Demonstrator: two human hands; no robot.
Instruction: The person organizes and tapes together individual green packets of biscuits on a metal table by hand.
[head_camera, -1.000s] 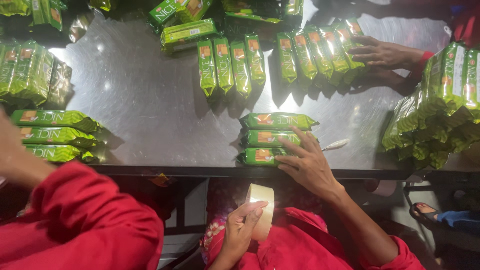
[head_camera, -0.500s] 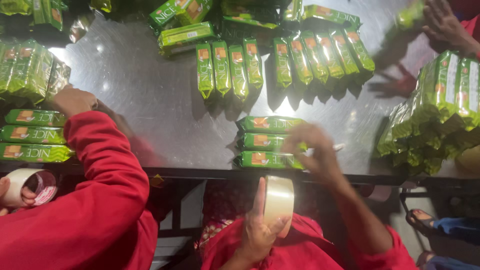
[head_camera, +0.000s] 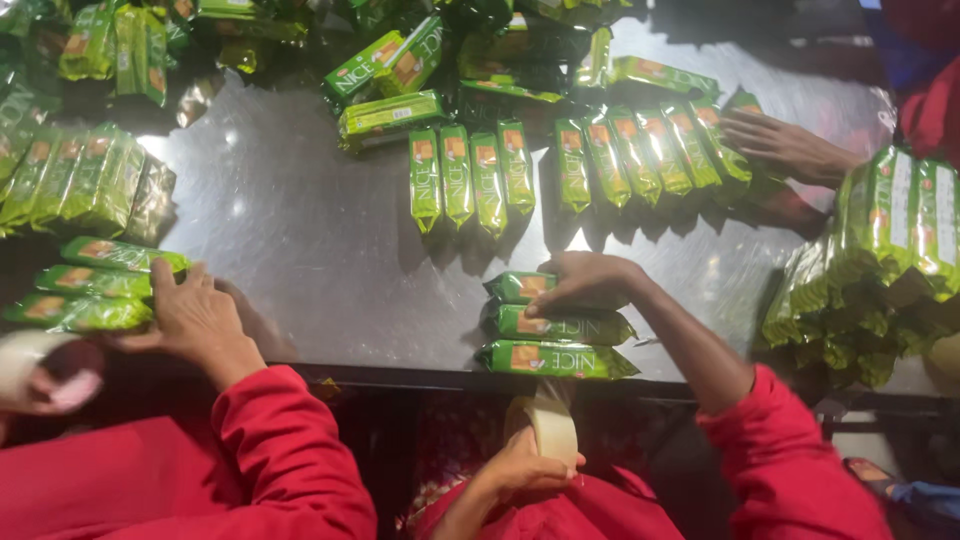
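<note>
My left hand (head_camera: 520, 462) is closed around a pale roll of tape (head_camera: 545, 428), held below the table's front edge over my red clothes. My right hand (head_camera: 585, 280) lies palm down on the farthest of three green biscuit packets (head_camera: 560, 358), which lie side by side near the front edge of the shiny metal table (head_camera: 320, 250). My red sleeve (head_camera: 790, 450) runs back from that hand.
A co-worker's hand (head_camera: 195, 320) in a red sleeve touches three green packets (head_camera: 95, 285) at the left, with another tape roll (head_camera: 25, 365) below. Another person's hand (head_camera: 785, 148) rests on a row of packets (head_camera: 650, 150). Packet piles fill the back and right (head_camera: 880, 250).
My right hand slid from the stack's near side onto its far packet. The tape roll in my left hand dropped slightly. The co-worker's hand at far right came back to the packet row.
</note>
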